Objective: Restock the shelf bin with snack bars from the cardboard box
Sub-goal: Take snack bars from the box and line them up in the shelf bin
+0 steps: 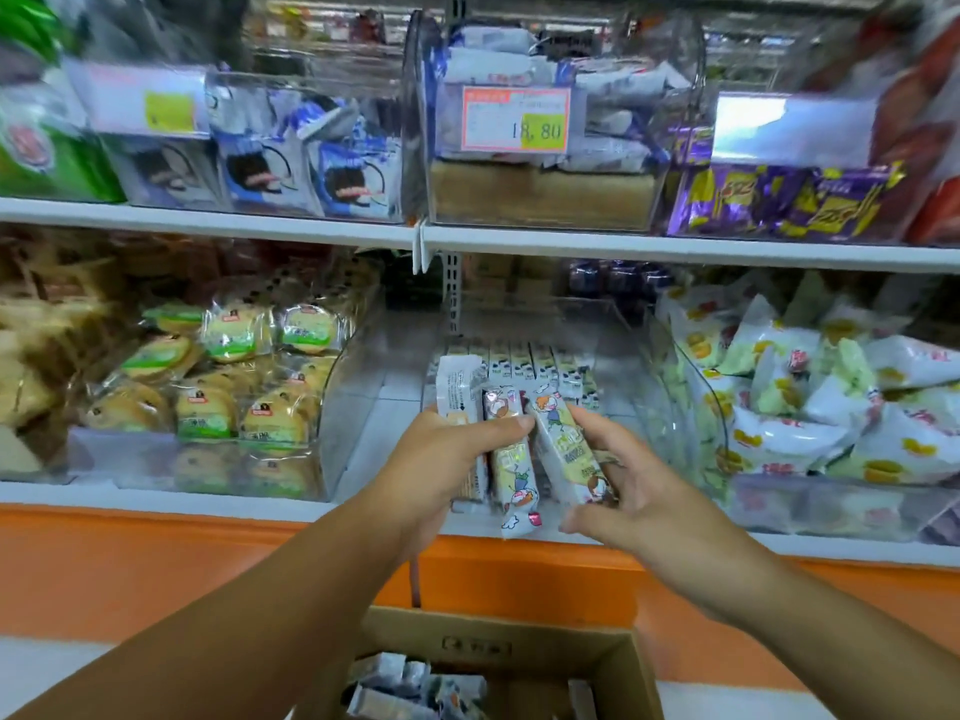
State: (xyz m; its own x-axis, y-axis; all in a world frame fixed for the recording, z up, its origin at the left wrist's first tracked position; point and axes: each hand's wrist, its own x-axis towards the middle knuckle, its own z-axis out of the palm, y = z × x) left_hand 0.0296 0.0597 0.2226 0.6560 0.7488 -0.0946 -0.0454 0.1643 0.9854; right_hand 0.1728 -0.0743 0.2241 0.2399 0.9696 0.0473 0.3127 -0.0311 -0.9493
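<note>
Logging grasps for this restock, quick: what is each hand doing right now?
Left hand: closed, gripping two or more snack bars.
Right hand: closed, holding the rightmost bar.

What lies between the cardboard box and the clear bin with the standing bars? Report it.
In the head view, the white shelf edge and the orange base panel lie between the cardboard box and the shelf bin.
</note>
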